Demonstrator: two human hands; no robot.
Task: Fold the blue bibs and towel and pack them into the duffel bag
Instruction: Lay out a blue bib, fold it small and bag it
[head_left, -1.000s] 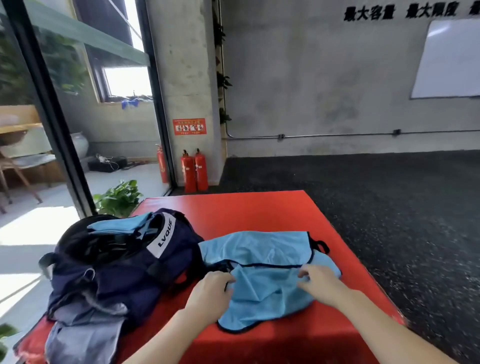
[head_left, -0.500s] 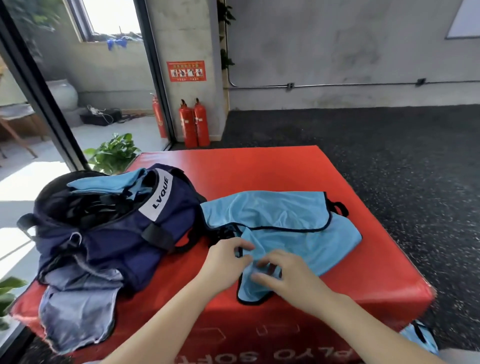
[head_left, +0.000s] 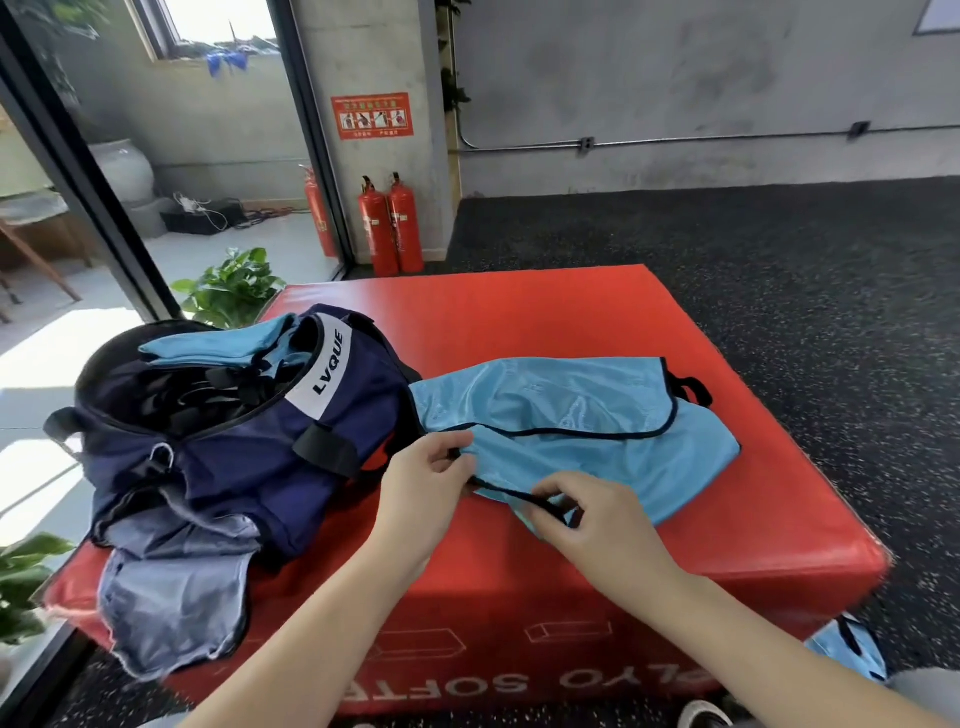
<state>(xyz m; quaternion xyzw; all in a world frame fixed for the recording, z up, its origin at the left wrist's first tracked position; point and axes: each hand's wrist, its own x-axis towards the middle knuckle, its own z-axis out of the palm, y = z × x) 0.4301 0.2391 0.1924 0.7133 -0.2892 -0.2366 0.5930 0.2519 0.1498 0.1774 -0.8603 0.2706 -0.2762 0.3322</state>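
Blue bib (head_left: 566, 415), shiny mesh with black edging, lies half-folded on the red mat (head_left: 519, 322); left hand (head_left: 421, 483) and right hand (head_left: 592, 514) pinch its near edge.

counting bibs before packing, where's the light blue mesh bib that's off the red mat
In the head view a light blue mesh bib lies on the dark speckled floor at lower right, beside the red foam mat's near right corner.
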